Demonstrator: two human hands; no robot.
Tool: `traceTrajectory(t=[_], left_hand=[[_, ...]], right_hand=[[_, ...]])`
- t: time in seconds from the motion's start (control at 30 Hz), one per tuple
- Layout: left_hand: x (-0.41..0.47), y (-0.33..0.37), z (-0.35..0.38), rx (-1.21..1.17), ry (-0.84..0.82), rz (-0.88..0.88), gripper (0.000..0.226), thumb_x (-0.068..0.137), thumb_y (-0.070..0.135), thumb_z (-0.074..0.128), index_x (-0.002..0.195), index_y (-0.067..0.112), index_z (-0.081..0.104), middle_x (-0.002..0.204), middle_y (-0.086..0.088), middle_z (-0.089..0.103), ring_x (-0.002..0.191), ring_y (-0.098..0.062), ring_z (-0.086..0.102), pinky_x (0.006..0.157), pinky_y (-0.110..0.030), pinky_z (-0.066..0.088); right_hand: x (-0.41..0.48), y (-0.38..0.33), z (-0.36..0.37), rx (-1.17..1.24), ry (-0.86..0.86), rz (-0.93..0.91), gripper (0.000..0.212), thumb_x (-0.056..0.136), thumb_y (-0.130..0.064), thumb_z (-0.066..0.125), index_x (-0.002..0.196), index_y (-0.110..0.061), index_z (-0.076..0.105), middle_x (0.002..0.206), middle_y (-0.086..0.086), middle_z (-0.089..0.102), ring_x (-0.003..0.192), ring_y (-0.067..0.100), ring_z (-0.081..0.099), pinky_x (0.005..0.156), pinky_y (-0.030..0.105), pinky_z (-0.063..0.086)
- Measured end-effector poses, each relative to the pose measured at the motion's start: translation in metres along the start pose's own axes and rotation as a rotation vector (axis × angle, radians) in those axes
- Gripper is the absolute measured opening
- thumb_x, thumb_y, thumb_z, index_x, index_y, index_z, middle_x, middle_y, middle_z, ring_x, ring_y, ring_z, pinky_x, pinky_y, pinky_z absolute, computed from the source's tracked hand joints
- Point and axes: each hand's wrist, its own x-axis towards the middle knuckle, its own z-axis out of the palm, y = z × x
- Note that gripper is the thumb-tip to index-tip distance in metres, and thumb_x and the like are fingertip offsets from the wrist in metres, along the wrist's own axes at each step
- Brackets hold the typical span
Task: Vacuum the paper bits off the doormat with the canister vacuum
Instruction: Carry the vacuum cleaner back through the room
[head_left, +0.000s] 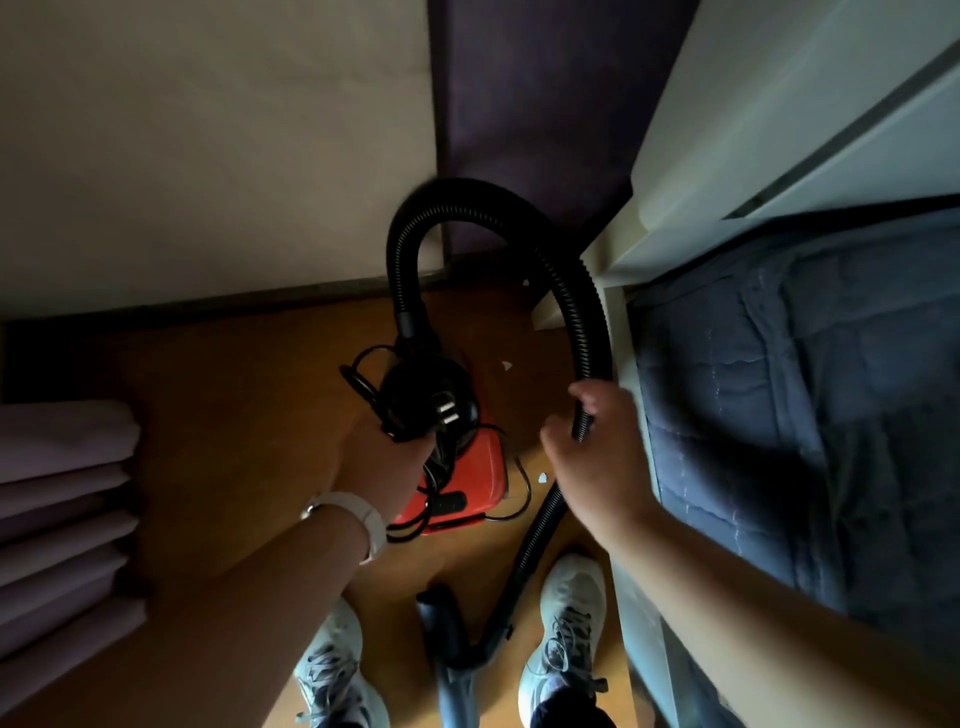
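A red and black canister vacuum (475, 470) sits on the wooden floor ahead of my feet. Its black ribbed hose (467, 197) arches up from the canister and comes down at the right. My right hand (592, 447) grips the hose there. My left hand (384, 452) is closed on the bundled black power cord with its plug (444, 413), just above the canister. The grey wand and handle (449, 649) lies between my shoes. A few white paper bits (506, 365) lie on the floor. No doormat shows.
A bed with a blue quilt (805, 415) and white frame (618, 322) fills the right side. Folded pale fabric (62, 509) is stacked at the left. A wall and dark panel (519, 104) close off the far end. My shoes (569, 623) stand on the narrow floor strip.
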Motion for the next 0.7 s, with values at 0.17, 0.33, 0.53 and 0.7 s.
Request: traceTrajectory(t=[0.17,0.33,0.53,0.7], left_hand=[[-0.042,0.021,-0.016,-0.086,-0.070,0.039,0.014,0.086,0.014,0.072,0.074,0.013,0.065,0.049,0.009,0.059,0.041,0.000,0.050,0.038,-0.011,0.035],[-0.062,0.028,-0.026,-0.065,-0.138,0.087,0.029,0.086,0.007,0.069,0.062,0.016,0.056,0.039,0.011,0.052,0.036,0.002,0.045,0.038,-0.009,0.031],[-0.053,0.016,-0.022,0.021,-0.170,0.139,0.005,0.086,0.013,0.067,0.090,0.013,0.064,0.064,0.005,0.060,0.048,0.002,0.051,0.042,-0.008,0.035],[-0.026,0.003,0.002,0.196,-0.246,0.191,0.013,0.090,0.016,0.061,0.103,0.018,0.062,0.081,0.000,0.066,0.064,-0.010,0.058,0.052,-0.019,0.041]], right_hand=[[-0.045,-0.034,0.011,0.045,-0.413,0.016,0.023,0.094,-0.034,0.062,0.114,-0.022,0.063,0.103,-0.008,0.066,0.096,0.003,0.061,0.087,0.014,0.047],[-0.061,-0.056,0.020,0.170,-0.416,0.043,0.015,0.088,-0.045,0.062,0.093,-0.032,0.068,0.093,-0.009,0.070,0.092,0.005,0.065,0.088,0.036,0.054],[-0.059,-0.056,0.027,0.193,-0.421,0.095,0.010,0.093,-0.027,0.059,0.088,-0.029,0.067,0.089,-0.007,0.069,0.087,0.007,0.065,0.078,0.027,0.050],[-0.047,-0.039,0.038,0.219,-0.404,0.189,0.019,0.095,-0.024,0.055,0.103,-0.011,0.067,0.100,0.005,0.069,0.096,0.019,0.065,0.081,0.033,0.051]])
